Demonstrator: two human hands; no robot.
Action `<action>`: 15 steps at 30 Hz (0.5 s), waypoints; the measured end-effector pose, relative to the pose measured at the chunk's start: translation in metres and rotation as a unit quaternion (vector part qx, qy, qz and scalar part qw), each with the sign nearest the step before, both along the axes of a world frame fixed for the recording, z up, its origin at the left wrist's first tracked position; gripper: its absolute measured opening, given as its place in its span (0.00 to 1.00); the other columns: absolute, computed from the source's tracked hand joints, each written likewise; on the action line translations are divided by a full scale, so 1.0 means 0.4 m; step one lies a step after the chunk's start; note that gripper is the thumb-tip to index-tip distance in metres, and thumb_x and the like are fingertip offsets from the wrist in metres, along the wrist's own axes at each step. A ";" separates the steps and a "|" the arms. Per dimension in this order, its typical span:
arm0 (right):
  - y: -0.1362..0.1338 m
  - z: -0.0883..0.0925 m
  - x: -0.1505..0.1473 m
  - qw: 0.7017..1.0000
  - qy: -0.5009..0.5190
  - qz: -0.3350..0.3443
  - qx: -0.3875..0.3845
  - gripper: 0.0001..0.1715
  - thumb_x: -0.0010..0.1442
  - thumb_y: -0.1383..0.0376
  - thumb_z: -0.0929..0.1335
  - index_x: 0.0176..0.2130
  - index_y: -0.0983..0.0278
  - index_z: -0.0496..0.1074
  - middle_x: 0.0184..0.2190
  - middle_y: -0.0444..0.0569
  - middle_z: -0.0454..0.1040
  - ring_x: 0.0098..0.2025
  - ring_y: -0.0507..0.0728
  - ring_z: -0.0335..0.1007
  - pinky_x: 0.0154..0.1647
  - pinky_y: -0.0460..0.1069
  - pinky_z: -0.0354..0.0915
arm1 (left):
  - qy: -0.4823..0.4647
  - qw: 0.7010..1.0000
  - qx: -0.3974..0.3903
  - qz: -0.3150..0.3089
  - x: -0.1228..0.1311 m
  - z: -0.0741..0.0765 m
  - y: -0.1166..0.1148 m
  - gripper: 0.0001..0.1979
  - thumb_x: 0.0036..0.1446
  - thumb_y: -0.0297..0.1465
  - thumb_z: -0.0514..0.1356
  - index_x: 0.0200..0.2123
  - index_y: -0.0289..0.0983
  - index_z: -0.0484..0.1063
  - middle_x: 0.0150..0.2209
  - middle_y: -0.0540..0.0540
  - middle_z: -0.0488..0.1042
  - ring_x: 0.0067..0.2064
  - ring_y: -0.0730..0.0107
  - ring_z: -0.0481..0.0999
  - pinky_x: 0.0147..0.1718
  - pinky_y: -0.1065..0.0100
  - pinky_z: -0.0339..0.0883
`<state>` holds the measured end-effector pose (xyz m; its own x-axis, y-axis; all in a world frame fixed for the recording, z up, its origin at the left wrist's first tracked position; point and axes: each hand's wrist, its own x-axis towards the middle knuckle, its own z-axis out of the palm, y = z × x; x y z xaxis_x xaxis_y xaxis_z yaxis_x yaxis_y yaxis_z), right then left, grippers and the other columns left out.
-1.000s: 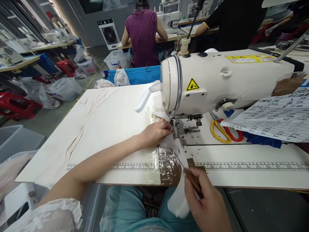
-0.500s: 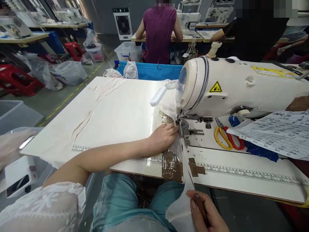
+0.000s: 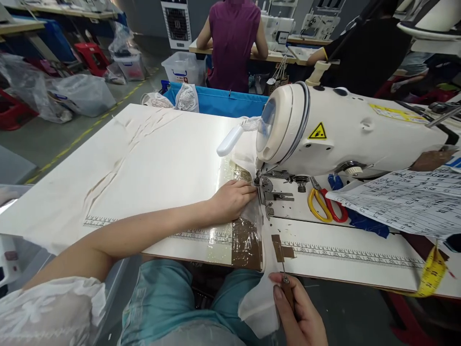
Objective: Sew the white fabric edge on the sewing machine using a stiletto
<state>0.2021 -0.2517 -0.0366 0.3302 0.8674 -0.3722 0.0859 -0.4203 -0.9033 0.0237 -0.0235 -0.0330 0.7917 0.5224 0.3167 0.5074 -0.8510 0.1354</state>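
My left hand (image 3: pixel 232 199) lies flat on a strip of thin white fabric (image 3: pixel 256 211), pressing it to the table right beside the presser foot (image 3: pixel 265 188) of a white sewing machine (image 3: pixel 342 132). The fabric runs from under the foot toward me, over the table's front edge, and hangs down (image 3: pixel 257 305) into my lap. My right hand (image 3: pixel 298 315), below the table edge, pinches that hanging end together with a thin metal pick with a wooden handle (image 3: pixel 286 283), whose tip points up toward the machine.
Yellow and red scissors (image 3: pixel 324 204) and handwritten sheets (image 3: pixel 399 202) lie right of the needle. A yellow tape measure (image 3: pixel 430 278) hangs at the table's right edge. A blue bin (image 3: pixel 219 103) stands behind the table, with two people seated at benches beyond. Plastic bags and red stools fill the left floor.
My right hand has drawn back from the tabletop to below its front edge, pulling the fabric end and pick toward me. The left hand stays by the presser foot.
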 end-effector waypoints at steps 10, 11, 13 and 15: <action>0.008 -0.013 -0.087 0.962 0.270 -0.044 -0.024 0.22 0.61 0.47 0.70 0.48 0.58 0.75 0.38 0.49 0.75 0.32 0.55 0.73 0.30 0.46 0.72 | -0.016 0.999 0.007 -0.040 -0.014 -0.012 0.019 0.19 0.64 0.22 0.51 0.56 0.28 0.70 0.58 0.36 0.71 0.61 0.54 0.68 0.58 0.52 0.68; 0.008 -0.008 -0.087 0.978 0.201 -0.045 -0.034 0.23 0.62 0.47 0.69 0.48 0.59 0.76 0.44 0.51 0.76 0.41 0.57 0.75 0.37 0.46 0.73 | -0.010 0.999 0.019 -0.037 -0.011 -0.012 0.016 0.19 0.64 0.23 0.51 0.56 0.27 0.69 0.58 0.35 0.70 0.61 0.53 0.67 0.57 0.52 0.69; 0.011 0.001 -0.077 0.997 0.070 -0.027 -0.032 0.26 0.63 0.45 0.68 0.50 0.60 0.76 0.53 0.53 0.74 0.55 0.61 0.70 0.50 0.47 0.71 | -0.001 0.999 0.042 -0.026 -0.002 -0.009 0.009 0.18 0.64 0.22 0.51 0.55 0.25 0.70 0.57 0.33 0.70 0.60 0.50 0.67 0.54 0.52 0.70; 0.021 0.005 -0.056 1.000 -0.007 -0.004 -0.022 0.30 0.64 0.43 0.65 0.51 0.62 0.75 0.57 0.55 0.72 0.60 0.63 0.67 0.55 0.49 0.68 | 0.007 0.998 0.055 -0.012 0.009 -0.003 0.007 0.17 0.64 0.22 0.50 0.53 0.24 0.70 0.54 0.32 0.71 0.57 0.50 0.67 0.52 0.53 0.71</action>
